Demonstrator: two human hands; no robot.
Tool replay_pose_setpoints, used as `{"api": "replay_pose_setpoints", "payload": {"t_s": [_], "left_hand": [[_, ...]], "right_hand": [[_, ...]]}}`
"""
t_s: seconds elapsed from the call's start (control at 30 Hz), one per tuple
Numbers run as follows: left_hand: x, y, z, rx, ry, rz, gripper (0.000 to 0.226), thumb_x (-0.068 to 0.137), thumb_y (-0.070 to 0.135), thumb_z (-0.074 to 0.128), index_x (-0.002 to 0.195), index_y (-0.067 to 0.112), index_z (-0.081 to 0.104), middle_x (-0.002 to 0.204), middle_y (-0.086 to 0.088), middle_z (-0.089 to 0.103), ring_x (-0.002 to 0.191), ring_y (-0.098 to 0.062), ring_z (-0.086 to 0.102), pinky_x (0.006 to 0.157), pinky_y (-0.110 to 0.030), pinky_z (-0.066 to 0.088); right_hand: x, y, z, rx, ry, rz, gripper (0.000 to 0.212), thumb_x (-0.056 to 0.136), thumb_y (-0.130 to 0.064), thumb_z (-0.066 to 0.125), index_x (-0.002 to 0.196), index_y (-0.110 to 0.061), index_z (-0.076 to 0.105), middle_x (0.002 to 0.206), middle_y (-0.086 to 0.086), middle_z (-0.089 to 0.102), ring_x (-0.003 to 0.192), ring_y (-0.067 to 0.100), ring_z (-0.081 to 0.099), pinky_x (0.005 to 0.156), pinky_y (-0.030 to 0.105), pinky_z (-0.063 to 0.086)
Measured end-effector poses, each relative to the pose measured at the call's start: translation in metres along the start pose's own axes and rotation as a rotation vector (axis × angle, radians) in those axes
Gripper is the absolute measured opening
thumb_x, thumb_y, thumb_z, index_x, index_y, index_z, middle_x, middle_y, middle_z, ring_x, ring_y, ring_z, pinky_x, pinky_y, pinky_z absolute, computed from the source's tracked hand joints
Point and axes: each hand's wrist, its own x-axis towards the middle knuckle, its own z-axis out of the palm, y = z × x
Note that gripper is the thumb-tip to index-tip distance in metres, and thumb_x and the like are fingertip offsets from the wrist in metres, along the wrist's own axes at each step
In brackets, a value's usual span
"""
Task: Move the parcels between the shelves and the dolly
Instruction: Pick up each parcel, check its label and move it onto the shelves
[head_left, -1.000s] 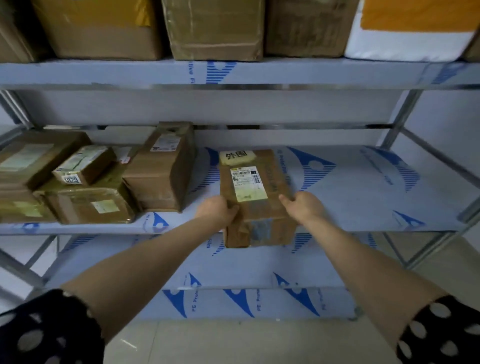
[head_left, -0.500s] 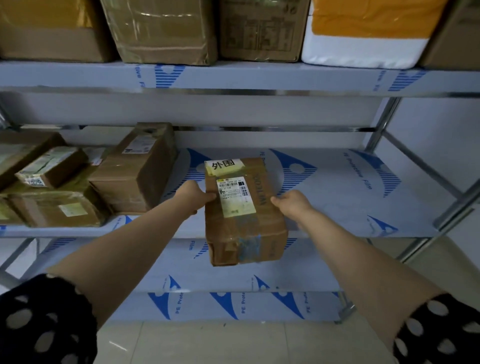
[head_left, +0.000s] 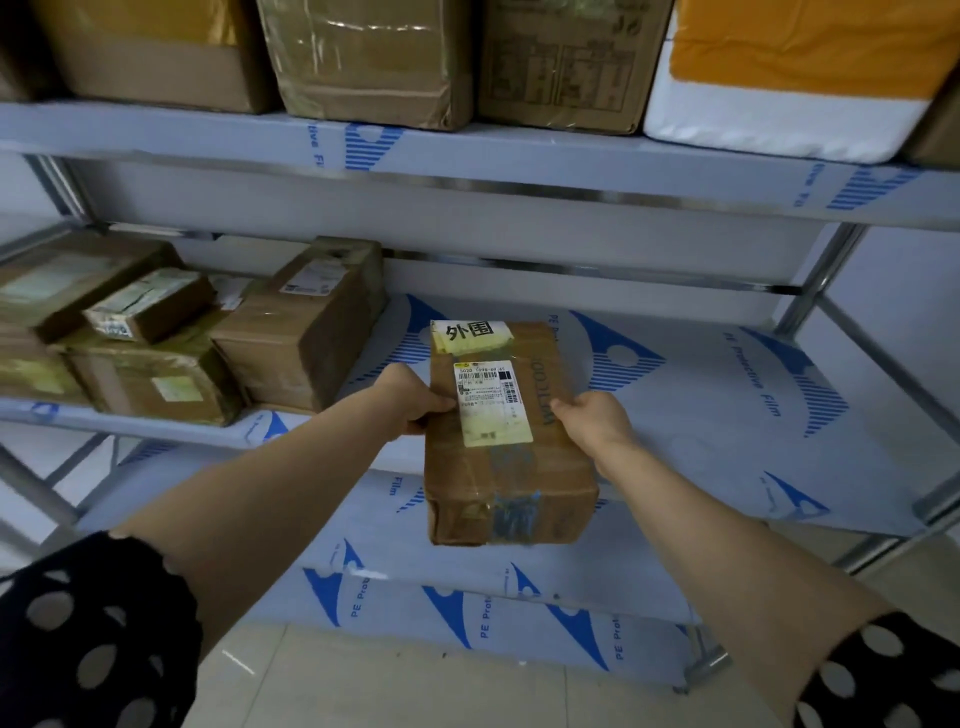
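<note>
A brown taped cardboard parcel with a white shipping label and a yellow tag sits between my hands. My left hand grips its left side and my right hand grips its right side. The parcel's near end sticks out past the front edge of the middle shelf, which is covered in white film with blue marks. I cannot tell whether its far end rests on the shelf. The dolly is out of view.
Several brown parcels are stacked on the left of the middle shelf. The top shelf carries large cartons and a white foam box. A lower shelf lies below; a metal upright stands at right. Tiled floor is beneath.
The parcel has come toward me, off the middle shelf's front edge, and looms larger. Both hands keep the same grip on its sides. The view has shifted right.
</note>
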Motion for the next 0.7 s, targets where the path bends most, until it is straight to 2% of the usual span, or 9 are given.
{"api": "replay_pose_setpoints", "payload": {"t_s": [0.17, 0.23, 0.27, 0.3, 0.37, 0.43, 0.53, 0.63, 0.7], "left_hand": [[-0.038, -0.009, -0.002, -0.136, 0.151, 0.029, 0.026, 0.079, 0.006, 0.076, 0.098, -0.003, 0.062, 0.087, -0.013, 0.062, 0.090, -0.029, 0.063, 0.079, -0.039, 0.055], [-0.058, -0.018, -0.004, -0.173, 0.210, 0.027, 0.015, 0.080, 0.004, 0.075, 0.081, 0.003, 0.060, 0.081, -0.011, 0.059, 0.078, -0.025, 0.061, 0.074, -0.037, 0.056], [-0.069, -0.026, -0.006, -0.172, 0.238, 0.022, 0.017, 0.080, 0.005, 0.074, 0.075, 0.006, 0.058, 0.081, -0.011, 0.059, 0.070, -0.022, 0.058, 0.068, -0.032, 0.056], [-0.080, -0.034, -0.008, -0.160, 0.265, 0.012, 0.019, 0.080, 0.007, 0.075, 0.073, 0.008, 0.058, 0.080, -0.012, 0.060, 0.065, -0.019, 0.056, 0.064, -0.029, 0.054], [-0.103, -0.054, -0.015, -0.166, 0.320, -0.018, 0.019, 0.079, 0.009, 0.077, 0.073, 0.009, 0.059, 0.078, -0.012, 0.063, 0.066, -0.017, 0.057, 0.067, -0.029, 0.054], [-0.125, -0.074, -0.028, -0.207, 0.379, -0.049, 0.017, 0.078, 0.008, 0.077, 0.074, 0.007, 0.060, 0.074, -0.009, 0.060, 0.066, -0.015, 0.055, 0.067, -0.027, 0.053], [-0.163, -0.102, -0.053, -0.208, 0.464, -0.081, 0.014, 0.079, 0.009, 0.076, 0.086, 0.005, 0.065, 0.079, -0.009, 0.061, 0.067, -0.017, 0.056, 0.063, -0.025, 0.054], [-0.205, -0.137, -0.084, -0.244, 0.556, -0.132, 0.016, 0.077, 0.009, 0.078, 0.076, 0.009, 0.062, 0.082, -0.010, 0.063, 0.077, -0.021, 0.058, 0.082, -0.036, 0.057], [-0.233, -0.162, -0.107, -0.289, 0.603, -0.161, 0.017, 0.077, 0.007, 0.078, 0.075, 0.010, 0.061, 0.086, -0.011, 0.063, 0.078, -0.022, 0.058, 0.089, -0.040, 0.055]], "right_hand": [[-0.033, -0.004, -0.019, -0.009, -0.025, -0.141, 0.030, 0.094, -0.033, 0.057, 0.086, -0.007, 0.068, 0.085, 0.009, 0.068, 0.081, 0.027, 0.063, 0.066, 0.031, 0.044], [-0.048, -0.003, -0.022, -0.003, -0.046, -0.205, 0.028, 0.093, -0.034, 0.059, 0.090, -0.008, 0.069, 0.087, 0.006, 0.068, 0.082, 0.024, 0.063, 0.063, 0.028, 0.040], [-0.056, -0.003, -0.022, -0.005, -0.060, -0.239, 0.028, 0.092, -0.035, 0.059, 0.093, -0.009, 0.069, 0.088, 0.004, 0.068, 0.081, 0.021, 0.061, 0.062, 0.026, 0.040], [-0.065, -0.003, -0.021, -0.012, -0.073, -0.281, 0.028, 0.092, -0.035, 0.059, 0.096, -0.009, 0.069, 0.089, 0.002, 0.066, 0.079, 0.018, 0.059, 0.060, 0.024, 0.040], [-0.082, -0.005, -0.016, 0.000, -0.116, -0.364, 0.028, 0.092, -0.033, 0.061, 0.098, -0.007, 0.068, 0.086, 0.000, 0.062, 0.074, 0.013, 0.052, 0.047, 0.010, 0.036], [-0.101, -0.010, -0.007, 0.025, -0.176, -0.429, 0.027, 0.091, -0.031, 0.062, 0.100, -0.006, 0.067, 0.084, -0.002, 0.058, 0.072, 0.011, 0.050, 0.045, 0.007, 0.037], [-0.130, -0.021, 0.019, -0.009, -0.246, -0.506, 0.028, 0.090, -0.038, 0.061, 0.097, -0.012, 0.067, 0.083, -0.005, 0.060, 0.073, 0.012, 0.054, 0.051, 0.022, 0.037], [-0.165, -0.040, 0.052, -0.028, -0.347, -0.586, 0.023, 0.091, -0.040, 0.059, 0.089, -0.018, 0.064, 0.084, -0.004, 0.064, 0.074, 0.015, 0.057, 0.058, 0.026, 0.042], [-0.192, -0.055, 0.077, -0.030, -0.419, -0.634, 0.024, 0.091, -0.040, 0.059, 0.088, -0.017, 0.066, 0.085, -0.003, 0.066, 0.078, 0.018, 0.060, 0.066, 0.029, 0.048]]}}
